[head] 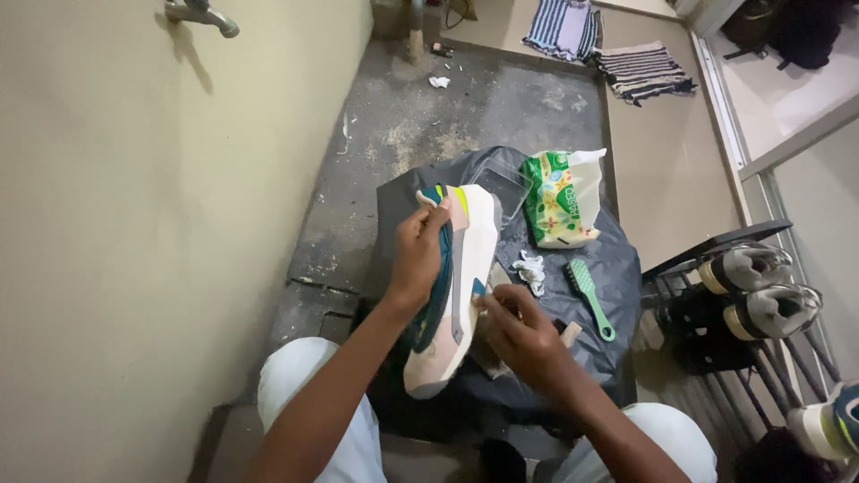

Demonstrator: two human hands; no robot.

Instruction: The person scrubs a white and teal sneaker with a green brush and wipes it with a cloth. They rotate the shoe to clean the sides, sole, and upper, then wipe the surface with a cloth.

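Concrete floor (429, 116), stained and grey, takes up most of the view, with a plain wall (134, 224) on the left and a tap (201, 12) high on it at the far left. A dark sheet (617, 268) is spread over the floor in the middle, apparently so that the smaller items are kept off the bare concrete. A shoe rack (716, 295) stands on the right, with pairs of trainers tilted on its bars, and striped cloths (640, 67) lie at the far edge.

A pale sneaker (470, 268) with teal and yellow trim is held up above the sheet, near the middle, sole edge turned towards the right so that its side is exposed. The upper end is gripped by the left hand (416, 259), fingers wrapped round the heel part, which keeps the shoe steady. The right hand (523, 335) is pressed against the lower side of the shoe; its fingers are curled, but whether something small is pinched in them cannot be told.

A green and white packet (559, 201) lies on the sheet just right of the shoe, beside a clear plastic container (510, 183). A green brush (591, 295) is laid within reach of the right hand, and a crumpled white tissue (531, 268) sits between brush and shoe.
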